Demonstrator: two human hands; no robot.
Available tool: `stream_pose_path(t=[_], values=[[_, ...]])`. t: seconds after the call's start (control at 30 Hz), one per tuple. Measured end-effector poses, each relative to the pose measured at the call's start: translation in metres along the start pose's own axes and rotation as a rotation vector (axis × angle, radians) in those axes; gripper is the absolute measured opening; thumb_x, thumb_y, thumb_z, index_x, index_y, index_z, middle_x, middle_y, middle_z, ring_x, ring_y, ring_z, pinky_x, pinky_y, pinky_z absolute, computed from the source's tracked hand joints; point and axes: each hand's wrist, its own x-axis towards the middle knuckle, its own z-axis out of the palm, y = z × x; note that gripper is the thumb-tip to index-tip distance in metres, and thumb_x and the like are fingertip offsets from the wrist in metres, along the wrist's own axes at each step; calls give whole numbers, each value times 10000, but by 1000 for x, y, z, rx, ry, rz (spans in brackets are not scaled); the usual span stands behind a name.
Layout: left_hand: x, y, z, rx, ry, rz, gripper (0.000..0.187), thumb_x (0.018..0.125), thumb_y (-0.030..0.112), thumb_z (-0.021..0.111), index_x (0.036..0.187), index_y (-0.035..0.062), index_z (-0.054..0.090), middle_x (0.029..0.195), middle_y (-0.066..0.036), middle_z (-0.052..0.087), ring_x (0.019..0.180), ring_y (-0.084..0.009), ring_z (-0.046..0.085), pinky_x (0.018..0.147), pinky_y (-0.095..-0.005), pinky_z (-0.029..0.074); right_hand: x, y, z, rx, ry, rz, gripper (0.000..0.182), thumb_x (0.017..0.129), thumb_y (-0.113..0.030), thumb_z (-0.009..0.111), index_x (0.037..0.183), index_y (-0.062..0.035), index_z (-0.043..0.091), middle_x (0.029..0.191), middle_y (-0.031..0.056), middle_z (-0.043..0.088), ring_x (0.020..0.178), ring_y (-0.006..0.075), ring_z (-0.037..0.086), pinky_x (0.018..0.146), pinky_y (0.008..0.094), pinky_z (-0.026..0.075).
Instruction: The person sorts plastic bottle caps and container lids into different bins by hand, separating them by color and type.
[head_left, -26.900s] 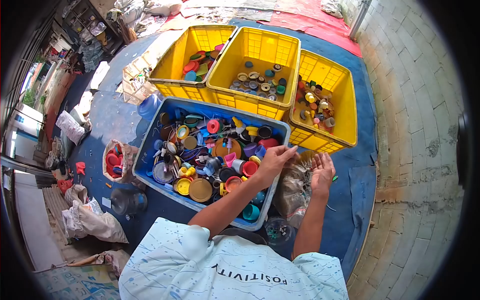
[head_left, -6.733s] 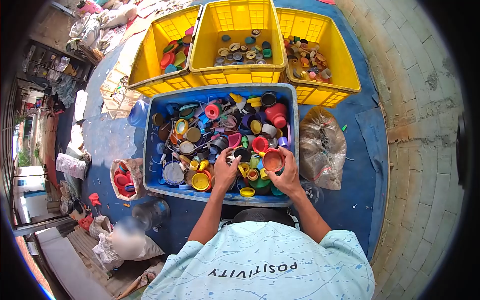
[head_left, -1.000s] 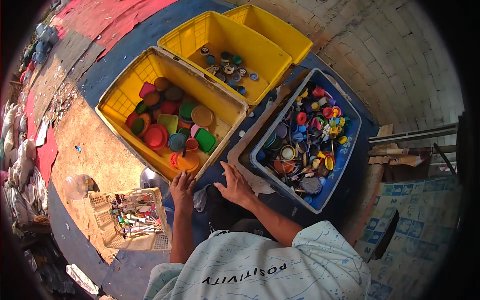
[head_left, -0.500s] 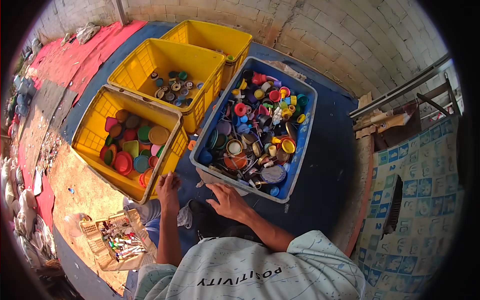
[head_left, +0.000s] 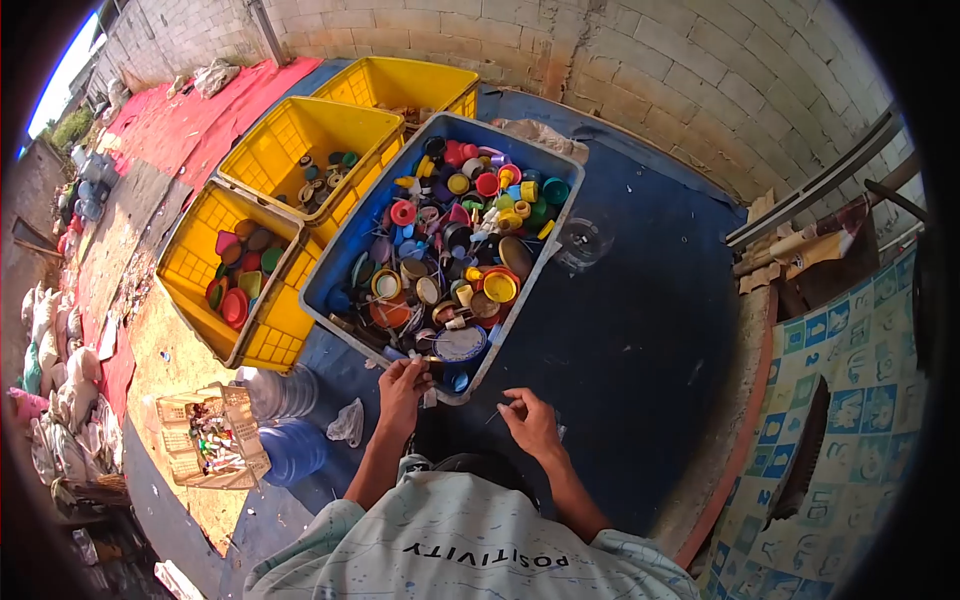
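Observation:
A blue bin (head_left: 548,262) full of mixed plastic caps, lids and small pieces stands before me. My left hand (head_left: 403,390) is at its near rim, thumb and fingers pinched together. A dark piece and a small pale piece show beside those fingertips; which one they grip I cannot make out. Right of the bin's near corner, my right hand (head_left: 532,422) is closed at the fingertips on a thin stick (head_left: 491,417). Inside the bin, a yellow ring-shaped cap (head_left: 500,287) and a whitish round lid (head_left: 459,344) lie near the hands.
Yellow crates (head_left: 185,268) with caps and lids stand to the left. Nearer me are a cream basket (head_left: 172,452) of small pieces, a blue water jug (head_left: 292,452) and a crumpled clear bag (head_left: 347,424). A clear round plastic item (head_left: 585,240) lies right of the bin.
My view has shifted. My left hand has gone from beside the yellow crate to the blue bin's rim. My right hand has moved right, its spread fingers now closed on a thin stick.

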Motion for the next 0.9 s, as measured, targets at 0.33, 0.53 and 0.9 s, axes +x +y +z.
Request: stream_pose_path(t=[0.33, 0.53, 0.9], values=[[87, 4, 56, 27, 76, 76, 119, 940, 187, 600, 928, 72, 573, 836, -11, 616, 707, -87, 587, 648, -245, 469, 89, 16, -43, 75, 49, 28, 180, 855, -146, 678, 952, 1, 642, 637, 41, 597, 552, 87, 530, 544, 269, 441], [134, -7, 75, -57, 210, 162, 157, 940, 193, 594, 975, 41, 575, 857, -32, 618, 667, -115, 626, 651, -252, 497, 170, -5, -71, -144, -175, -117, 172, 850, -138, 676, 928, 10, 636, 633, 49, 580, 551, 101, 528, 542, 275, 445], [201, 21, 64, 949, 709, 473, 393, 740, 231, 728, 1062, 36, 615, 1047, -159, 640, 941, -340, 581, 847, -416, 451, 284, -70, -69, -98, -239, -317, 169, 857, -113, 657, 958, 19, 624, 698, 75, 617, 602, 135, 577, 572, 283, 475]])
